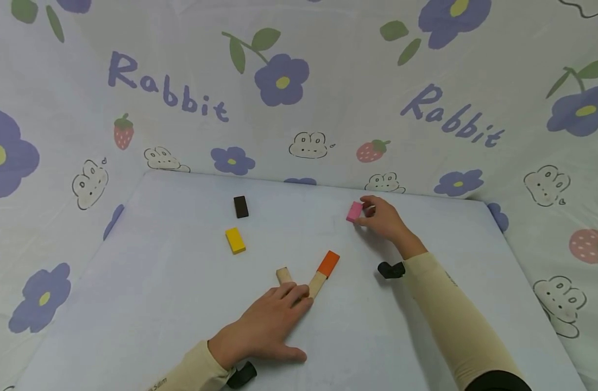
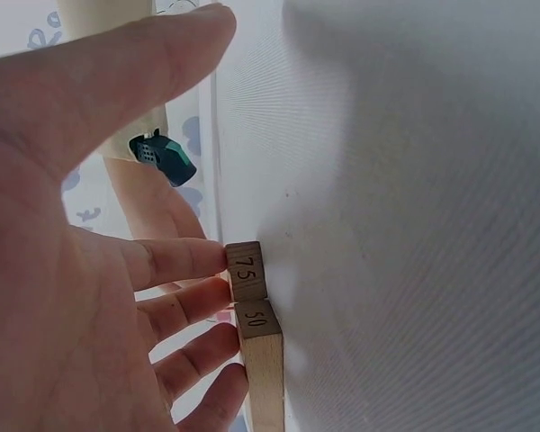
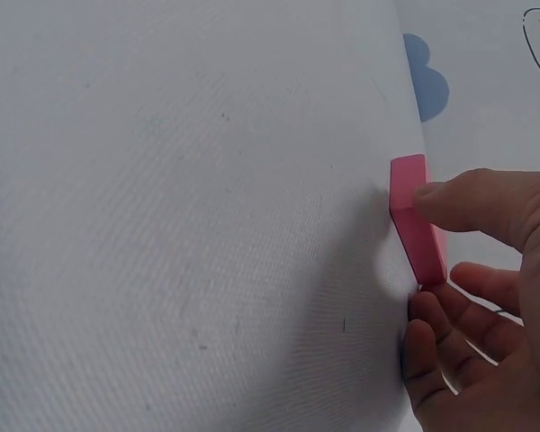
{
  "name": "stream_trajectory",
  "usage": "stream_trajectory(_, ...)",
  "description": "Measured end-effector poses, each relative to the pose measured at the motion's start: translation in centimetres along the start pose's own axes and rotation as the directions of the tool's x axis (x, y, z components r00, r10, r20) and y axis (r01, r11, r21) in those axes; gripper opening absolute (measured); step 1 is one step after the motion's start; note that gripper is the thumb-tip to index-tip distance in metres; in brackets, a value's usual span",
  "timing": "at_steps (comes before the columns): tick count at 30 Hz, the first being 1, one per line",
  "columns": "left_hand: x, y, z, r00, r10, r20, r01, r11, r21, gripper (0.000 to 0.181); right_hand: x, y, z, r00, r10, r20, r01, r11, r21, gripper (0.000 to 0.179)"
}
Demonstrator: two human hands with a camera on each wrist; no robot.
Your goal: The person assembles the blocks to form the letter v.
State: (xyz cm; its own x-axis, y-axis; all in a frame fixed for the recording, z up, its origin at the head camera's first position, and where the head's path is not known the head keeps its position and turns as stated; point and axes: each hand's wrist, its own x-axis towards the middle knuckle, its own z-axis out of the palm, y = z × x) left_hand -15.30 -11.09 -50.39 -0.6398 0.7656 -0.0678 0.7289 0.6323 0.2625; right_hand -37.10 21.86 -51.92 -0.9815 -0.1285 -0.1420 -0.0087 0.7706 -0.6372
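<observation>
My right hand [image 1: 384,219] pinches a pink block [image 1: 354,212] near the back of the white table, thumb on one side and fingertips at the other. The right wrist view shows the thumb pressed on the pink block [image 3: 416,225] at the table surface. Lower and to the left, my left hand [image 1: 274,320] lies palm down with its fingers extended and thumb spread. Its fingertips rest at two plain wooden blocks, one at left [image 1: 284,275] and one at right [image 1: 316,285], partly hidden. In the left wrist view, their ends [image 2: 246,270] read 75 and 50.
An orange block [image 1: 328,264] meets the far end of the right wooden block. A yellow block [image 1: 235,240] and a dark brown block [image 1: 241,207] lie to the left. A patterned cloth [image 1: 347,98] rises behind the table [image 1: 147,304].
</observation>
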Motion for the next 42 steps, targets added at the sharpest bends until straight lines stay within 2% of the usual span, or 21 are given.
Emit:
stream_trajectory(11, -0.03, 0.12, -0.04, 1.0, -0.007, -0.002, 0.007, 1.0, 0.013, 0.096, 0.01, 0.08, 0.19, 1.0, 0.004, -0.015, -0.004, 1.0, -0.022, 0.057)
stream_trajectory(23, 0.08, 0.01, 0.07, 1.0, -0.004, 0.006, 0.004, 1.0, 0.015, 0.095, -0.25, 0.57, 0.35, 0.999, -0.009, -0.049, 0.009, 1.0, -0.004, 0.057)
stream_trajectory(42, 0.09, -0.01, 0.1, 0.999, -0.012, 0.03, 0.012, 1.0, -0.007, 0.097, -0.76, 0.16, 0.06, 0.999, -0.021, -0.039, 0.021, 1.0, 0.002, 0.058)
